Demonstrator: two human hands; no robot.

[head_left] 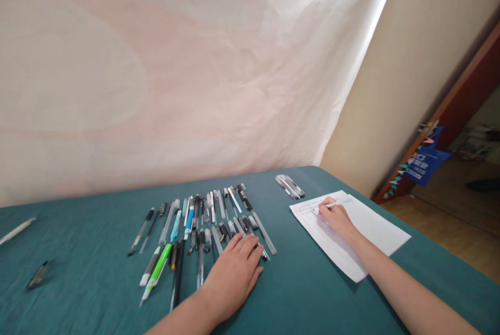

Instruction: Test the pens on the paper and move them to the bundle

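Observation:
My right hand (336,217) pinches a light pen (335,204) whose tip rests on a white sheet of paper (371,228) at the right of the teal table (89,277). My left hand (236,272) lies flat with its fingers stretched out on the near right part of a spread of several pens (203,225) laid side by side in the table's middle. A green and white pen (157,271) lies at the spread's near left.
A small bundle of pens (289,186) lies at the far edge beyond the paper. A white pen (17,231) and a dark pen (38,275) lie apart at the far left. A pale cloth backdrop (175,74) hangs behind the table. A doorway opens at the right.

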